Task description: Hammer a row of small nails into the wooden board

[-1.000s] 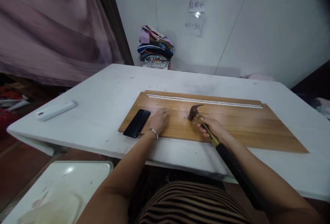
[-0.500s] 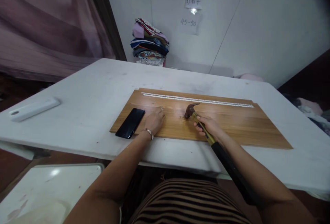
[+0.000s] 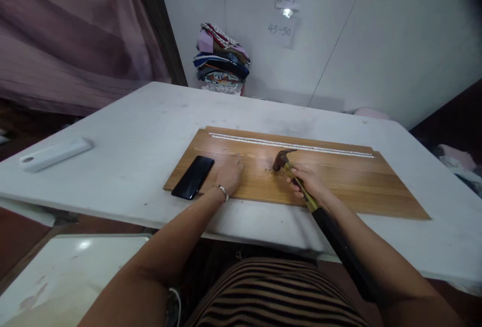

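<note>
My right hand (image 3: 308,182) is wrapped round the upper handle of a claw hammer (image 3: 280,160), close below its rusty head. The hammer's long black grip (image 3: 341,251) runs back along my right forearm. Its head is over the middle of a brown wooden board (image 3: 339,181), near small dark marks. On the board's left part rests my left hand (image 3: 229,174), fingers bent down and closed at a few thin shiny nails (image 3: 238,155). One more nail (image 3: 225,148) lies apart, farther left. How many nails the fingertips pinch is hidden.
A black phone (image 3: 193,177) lies on the board's left end. Two white measuring strips (image 3: 293,145) run along its far edge. A white plastic handle-like piece (image 3: 56,153) is on the white table (image 3: 124,126). Folded clothes (image 3: 222,61) are stacked by the wall.
The view has shifted slightly, so everything sits a little to the right. Both hands and the hammer stay almost where they were on the board.
</note>
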Motion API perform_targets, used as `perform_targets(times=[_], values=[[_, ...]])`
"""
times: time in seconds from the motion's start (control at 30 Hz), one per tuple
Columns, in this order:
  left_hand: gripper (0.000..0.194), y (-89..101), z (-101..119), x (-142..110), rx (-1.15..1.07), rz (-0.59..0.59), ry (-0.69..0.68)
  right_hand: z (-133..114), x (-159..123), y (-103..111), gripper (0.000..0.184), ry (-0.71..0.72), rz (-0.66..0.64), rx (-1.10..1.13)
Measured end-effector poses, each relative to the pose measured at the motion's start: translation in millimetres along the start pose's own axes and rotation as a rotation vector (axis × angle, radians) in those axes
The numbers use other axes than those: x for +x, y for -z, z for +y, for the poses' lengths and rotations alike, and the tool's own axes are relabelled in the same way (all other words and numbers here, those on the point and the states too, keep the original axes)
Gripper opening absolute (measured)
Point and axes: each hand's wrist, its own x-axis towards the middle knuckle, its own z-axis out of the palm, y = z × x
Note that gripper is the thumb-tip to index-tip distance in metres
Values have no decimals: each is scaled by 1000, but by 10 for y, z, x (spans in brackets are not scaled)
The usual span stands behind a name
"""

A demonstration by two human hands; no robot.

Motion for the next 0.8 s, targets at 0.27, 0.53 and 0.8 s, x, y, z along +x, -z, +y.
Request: perform_targets(times=[0.27,0.53,0.8], values=[[38,208,174,30,63,-81,-35,18,2,-35,24,-29,31,19],[34,106,158,65,29,-28,-136,-27,6,-23,22,15,15,14],[23,-134,243,85,-130,118,-79,-20,21,-32,22,-2,15,13]])
